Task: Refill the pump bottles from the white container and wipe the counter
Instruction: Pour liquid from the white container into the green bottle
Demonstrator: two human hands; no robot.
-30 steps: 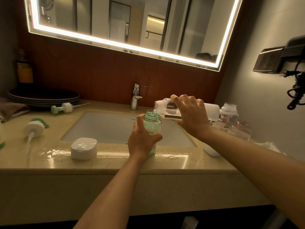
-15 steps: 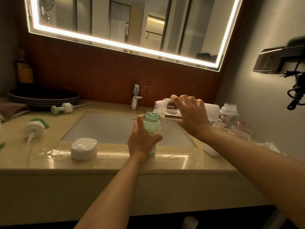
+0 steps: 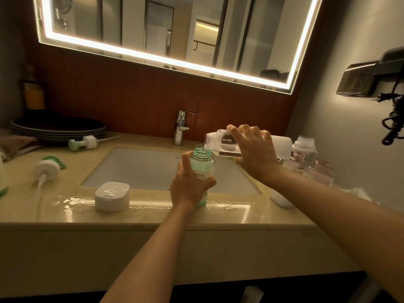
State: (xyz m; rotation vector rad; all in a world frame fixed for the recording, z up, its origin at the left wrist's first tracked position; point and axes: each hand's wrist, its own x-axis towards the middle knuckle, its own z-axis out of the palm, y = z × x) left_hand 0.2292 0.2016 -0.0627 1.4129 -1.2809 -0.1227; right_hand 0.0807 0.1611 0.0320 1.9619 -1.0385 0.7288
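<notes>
My left hand [image 3: 190, 189] grips the green bottle [image 3: 202, 165]; my right hand [image 3: 254, 154] tips the container [image 3: 220, 145] into it. Pink bottles [image 3: 305, 153] unfilled, wet counter [image 3: 153, 215] unwiped.

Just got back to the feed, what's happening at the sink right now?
A person is refilling a bottle. The left hand holds the green bottle upright at the counter's front edge, its cap off. The right hand tips the white container nearly flat, spout over the bottle's mouth. Two pump tops lie on the counter at left, and the front strip looks wet, not yet wiped.
</notes>
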